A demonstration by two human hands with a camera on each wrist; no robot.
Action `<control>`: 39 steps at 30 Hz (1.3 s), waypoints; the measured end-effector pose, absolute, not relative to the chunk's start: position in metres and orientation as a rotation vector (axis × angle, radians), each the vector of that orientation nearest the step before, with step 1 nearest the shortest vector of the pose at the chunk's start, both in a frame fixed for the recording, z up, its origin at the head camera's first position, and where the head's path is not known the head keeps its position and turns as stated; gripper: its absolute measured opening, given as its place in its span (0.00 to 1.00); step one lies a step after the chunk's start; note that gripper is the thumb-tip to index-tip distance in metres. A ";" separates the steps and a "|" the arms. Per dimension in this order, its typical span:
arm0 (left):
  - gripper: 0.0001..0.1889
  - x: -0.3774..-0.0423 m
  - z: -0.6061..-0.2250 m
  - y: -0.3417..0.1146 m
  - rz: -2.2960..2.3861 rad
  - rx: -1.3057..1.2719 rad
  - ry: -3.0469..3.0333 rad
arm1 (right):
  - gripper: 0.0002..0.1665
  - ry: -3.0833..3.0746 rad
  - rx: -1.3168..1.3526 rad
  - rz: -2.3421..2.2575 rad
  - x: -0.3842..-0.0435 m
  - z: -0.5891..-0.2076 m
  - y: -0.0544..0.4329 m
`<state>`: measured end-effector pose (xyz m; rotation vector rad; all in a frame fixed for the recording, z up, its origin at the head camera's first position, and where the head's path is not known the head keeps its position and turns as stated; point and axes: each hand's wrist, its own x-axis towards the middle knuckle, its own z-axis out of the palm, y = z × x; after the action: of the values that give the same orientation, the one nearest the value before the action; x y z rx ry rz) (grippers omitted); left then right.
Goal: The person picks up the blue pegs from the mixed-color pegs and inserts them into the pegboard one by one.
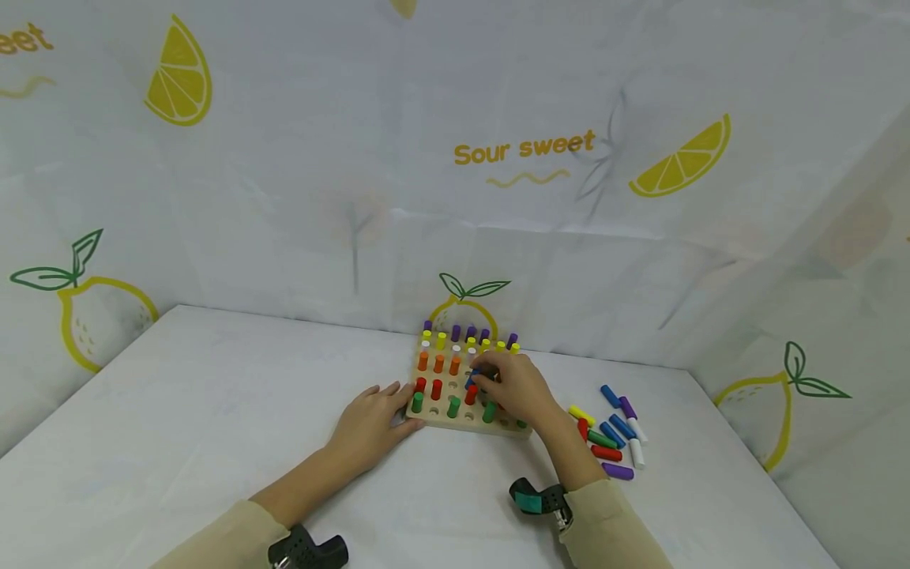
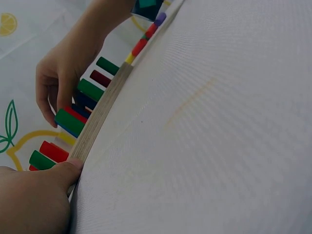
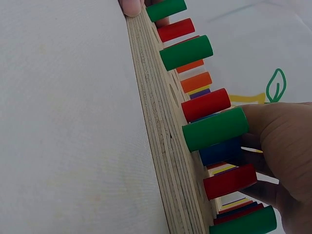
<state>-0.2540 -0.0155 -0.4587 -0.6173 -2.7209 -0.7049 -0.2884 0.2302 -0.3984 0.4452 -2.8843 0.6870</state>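
In the head view my right hand (image 1: 515,385) reaches over the wooden pegboard (image 1: 462,422), thumb and fingertips pinching a blue peg (image 1: 470,381) among the middle rows. From the right wrist view, blue shows behind a green peg (image 3: 217,129), with the right fingers partly hidden beyond it. My left hand (image 1: 366,427) rests at the board's left front corner, fingers spread, thumb (image 2: 68,170) against the front edge. Colored pegs stand in rows: purple at the back, then yellow, white, orange (image 1: 438,364), red (image 1: 437,390), and green in front, with some bare holes between.
Loose pegs lie on the white table right of the board, including a yellow peg (image 1: 581,415), a purple peg (image 1: 617,472), a white peg (image 1: 636,454) and several blue ones. A lemon-print cloth (image 1: 298,197) hangs behind the table.
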 end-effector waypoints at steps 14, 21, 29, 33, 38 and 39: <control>0.31 -0.253 -0.456 -0.014 -0.721 -0.622 -2.738 | 0.09 -2.897 0.440 0.701 -0.286 -0.400 0.230; 0.31 -0.254 -0.457 -0.013 -0.717 -0.626 -2.743 | 0.10 -2.911 0.471 0.659 -0.286 -0.398 0.233; 0.31 -0.255 -0.459 -0.015 -0.702 -0.623 -2.735 | 0.08 -2.891 0.525 0.629 -0.285 -0.392 0.238; 0.31 -0.254 -0.458 -0.016 -0.701 -0.620 -2.737 | 0.08 -2.861 0.528 0.637 -0.285 -0.387 0.245; 0.31 -0.253 -0.456 -0.016 -0.714 -0.616 -2.748 | 0.10 -2.825 0.488 0.618 -0.283 -0.380 0.261; 0.31 -0.253 -0.456 -0.016 -0.718 -0.613 -2.751 | 0.10 -2.823 0.469 0.589 -0.284 -0.379 0.265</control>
<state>-0.2531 -0.0157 -0.4559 -0.6132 -2.7507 -0.7176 -0.2837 0.2655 -0.3793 0.4686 -2.8227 0.5893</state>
